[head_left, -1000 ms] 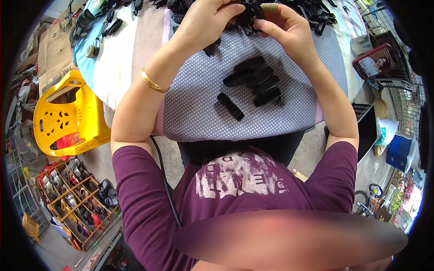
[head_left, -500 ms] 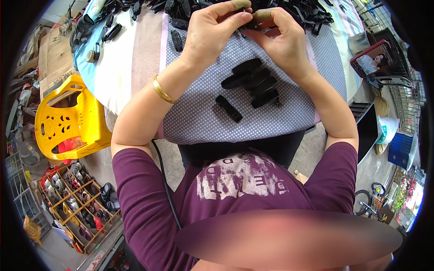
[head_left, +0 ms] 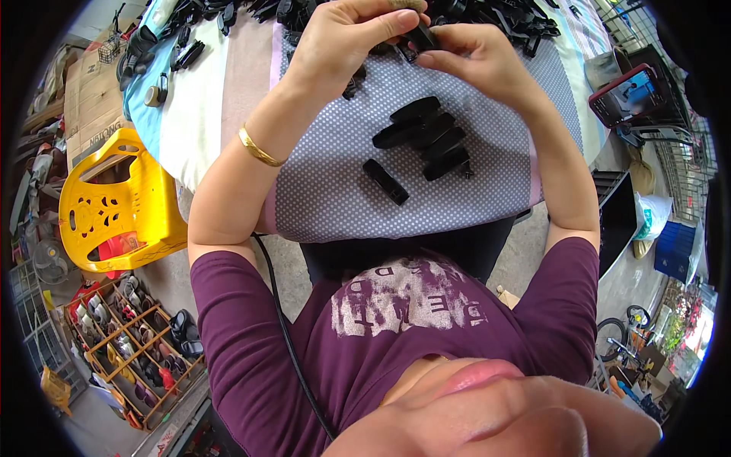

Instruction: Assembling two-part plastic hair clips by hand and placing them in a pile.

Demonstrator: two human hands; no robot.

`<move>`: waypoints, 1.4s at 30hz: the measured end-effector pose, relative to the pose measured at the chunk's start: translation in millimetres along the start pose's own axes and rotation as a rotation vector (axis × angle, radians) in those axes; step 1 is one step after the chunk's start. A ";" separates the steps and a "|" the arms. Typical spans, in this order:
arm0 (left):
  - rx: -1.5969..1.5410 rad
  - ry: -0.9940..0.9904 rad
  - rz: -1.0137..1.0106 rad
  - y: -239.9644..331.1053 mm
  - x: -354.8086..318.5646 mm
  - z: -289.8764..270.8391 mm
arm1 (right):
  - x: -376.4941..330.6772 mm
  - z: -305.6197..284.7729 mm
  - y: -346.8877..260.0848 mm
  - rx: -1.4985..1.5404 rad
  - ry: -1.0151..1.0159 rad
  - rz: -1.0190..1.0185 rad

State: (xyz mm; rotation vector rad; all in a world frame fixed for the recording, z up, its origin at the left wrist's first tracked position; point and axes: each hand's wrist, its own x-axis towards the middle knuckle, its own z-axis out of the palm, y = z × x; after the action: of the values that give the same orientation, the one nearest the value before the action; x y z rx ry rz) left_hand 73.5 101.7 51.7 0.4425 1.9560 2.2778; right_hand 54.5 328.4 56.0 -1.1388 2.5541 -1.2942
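Only one view here, the head cam looking straight down, and plenty is tough to read. The big heap of black plastic parts (head_left: 487, 15) at the far end of the table runs off the top edge, so no telling how far it goes. The left hand (head_left: 346, 38) has its knuckles clipped by the top of the picture too. The small black piece (head_left: 421, 36) between the hands is mostly buried under fingers, only a dark sliver shows, so I can't make out its shape.

What's clear: the left hand is curled with thumb and fingers pinched on that piece from the left, and the right hand (head_left: 476, 61) meets it from the right, fingertips closed on the same bit. So the piece sits right between the two hands, held up just above the dotted grey cloth (head_left: 335, 190), near the heap.

Closer to the body, a small cluster of finished black pieces (head_left: 426, 137) lies on the cloth, below the hands and well apart from them, with one lone black piece (head_left: 385, 181) just left of it. Gold bangle (head_left: 257, 148) on the left wrist. Yellow plastic stool (head_left: 114, 206) off to the left, on the floor.
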 end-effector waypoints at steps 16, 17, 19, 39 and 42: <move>1.606 0.045 0.486 3.3 -10.5 -14.7 | 26.1 14.6 12.1 -0.702 0.111 -0.661; 1.623 -0.019 0.365 13.3 -7.4 -2.3 | 21.5 11.7 11.7 -0.706 0.108 -0.657; 1.642 -0.078 0.240 11.9 -4.8 0.1 | 13.7 7.0 10.6 -0.456 0.237 -0.491; -0.157 -0.054 -0.201 -35.6 17.0 -31.7 | -2.0 13.1 41.9 0.990 0.173 0.271; -0.323 -0.096 -0.252 -32.1 18.9 -30.5 | -4.6 5.9 47.8 0.785 0.201 0.268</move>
State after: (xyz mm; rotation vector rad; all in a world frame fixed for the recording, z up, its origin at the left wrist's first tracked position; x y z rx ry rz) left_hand 43.3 83.2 19.2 0.2497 1.4674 2.2993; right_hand 31.9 345.3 16.8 -0.5092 1.8622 -2.1058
